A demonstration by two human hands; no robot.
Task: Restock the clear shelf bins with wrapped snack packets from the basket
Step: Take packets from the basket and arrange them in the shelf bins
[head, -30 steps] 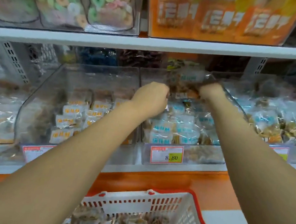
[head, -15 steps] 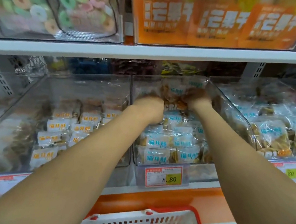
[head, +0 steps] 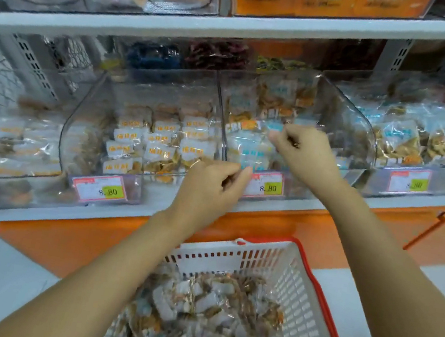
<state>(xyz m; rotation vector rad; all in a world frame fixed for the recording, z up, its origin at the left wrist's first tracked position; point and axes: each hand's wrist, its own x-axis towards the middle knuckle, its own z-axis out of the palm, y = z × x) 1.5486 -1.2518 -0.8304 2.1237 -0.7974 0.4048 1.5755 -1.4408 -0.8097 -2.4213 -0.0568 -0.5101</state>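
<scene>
Left hand (head: pixel 212 187) low in front of the middle bin (head: pixel 348 121), just by the price tag (head: pixel 266 185), fingers curled loose, nothing seen in them. Right hand (head: pixel 305 155) up over the packets (head: pixel 253 150) in that bin, fingers curled in, thumb close by. Too blurry to tell whether pinching a wrapper corner or not. A heap (head: pixel 206 320) of more of them down in the basket (head: pixel 315 273), right under both arms.

Could go wrong from here:
- Piled high at the back of the bin, so might slide forward and spill over the low front lip.
- Slippery wrappers, so easy to drop on the way up from the basket.
- Could knock the tag loose with the left hand.
- Could land by mistake in the left bin (head: pixel 88 106), among look-alike packets with yellow labels.

Bins of clear hard plastic, smooth and shiny, tall at the back and curved down to the front. Packets small and puffy like little pillows, in crinkly see-through wrap, with blue labels and brown bits inside. Basket of stiff white plastic, full of little holes, with a red rim
</scene>
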